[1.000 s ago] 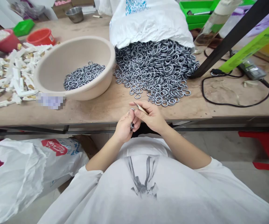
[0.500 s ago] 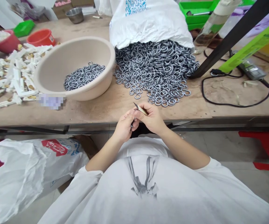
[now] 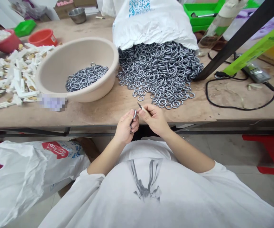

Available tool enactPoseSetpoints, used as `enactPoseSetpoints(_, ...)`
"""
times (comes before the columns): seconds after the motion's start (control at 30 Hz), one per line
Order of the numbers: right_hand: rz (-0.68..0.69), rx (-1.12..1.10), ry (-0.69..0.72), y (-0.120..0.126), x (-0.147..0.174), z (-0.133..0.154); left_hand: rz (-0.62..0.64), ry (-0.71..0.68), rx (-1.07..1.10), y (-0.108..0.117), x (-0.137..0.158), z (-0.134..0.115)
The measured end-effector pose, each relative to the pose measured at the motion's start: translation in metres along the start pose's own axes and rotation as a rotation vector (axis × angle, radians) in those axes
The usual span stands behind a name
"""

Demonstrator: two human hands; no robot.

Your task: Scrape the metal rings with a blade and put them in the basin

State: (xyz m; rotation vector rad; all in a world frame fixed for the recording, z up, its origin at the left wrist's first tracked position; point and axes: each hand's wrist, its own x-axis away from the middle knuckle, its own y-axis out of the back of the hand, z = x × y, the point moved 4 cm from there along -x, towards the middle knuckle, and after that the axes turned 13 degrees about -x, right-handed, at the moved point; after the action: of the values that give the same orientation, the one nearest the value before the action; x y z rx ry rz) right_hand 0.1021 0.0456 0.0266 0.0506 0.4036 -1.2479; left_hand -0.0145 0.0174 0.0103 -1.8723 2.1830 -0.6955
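- Left hand (image 3: 125, 128): centre of frame, thumb and fingers pinched on a grey ring (image 3: 135, 114), seen nearly edge-on.
- Right hand (image 3: 157, 121): just right of it, closed round a small pale-handled knife (image 3: 145, 110); long axis slants, blade to upper left.
- Ring lies lower left of blade tip, apart.
- Ring pile (image 3: 160, 72) beyond both hands, on surface (image 3: 91, 114), upper centre.

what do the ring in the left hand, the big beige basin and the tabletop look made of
Ring in the left hand: perhaps metal or hard plastic, grey and glossy, with bright highlights; unclear which. Beige basin: probably moulded plastic, smooth and satin, even in colour with a rounded rim. Tabletop: likely plywood or board, dull and worn, brown with dark stains.
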Motion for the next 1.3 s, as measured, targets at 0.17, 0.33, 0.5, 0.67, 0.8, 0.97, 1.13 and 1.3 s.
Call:
enactPoseSetpoints(0.17,0.024,-0.035,0.028,0.000,0.000,0.000,-0.006,0.015,0.003,0.000,0.001,0.001)
enactPoseSetpoints(0.33,0.008,0.007,0.040,0.002,0.000,0.001,0.000,0.007,-0.010,0.002,-0.001,0.001)
enactPoseSetpoints(0.5,0.001,0.020,0.045,0.004,0.001,-0.001,0.003,0.012,-0.005,0.003,-0.002,0.003)
enactPoseSetpoints(0.67,0.015,0.017,0.027,0.003,0.002,-0.003,-0.012,0.033,0.003,0.002,-0.002,0.006)
enactPoseSetpoints(0.8,-0.019,0.007,0.003,0.004,0.003,-0.007,-0.018,0.051,0.001,0.001,-0.003,0.006)
enactPoseSetpoints(0.97,-0.006,-0.025,-0.034,0.003,0.005,-0.011,-0.005,0.050,0.001,0.001,-0.004,0.007)
enactPoseSetpoints(1.13,0.021,-0.100,0.002,0.002,0.006,-0.009,-0.003,0.055,0.005,-0.001,-0.005,0.008)
enactPoseSetpoints(1.3,0.024,-0.114,0.025,0.003,0.007,-0.008,-0.006,0.065,0.008,-0.002,-0.005,0.008)
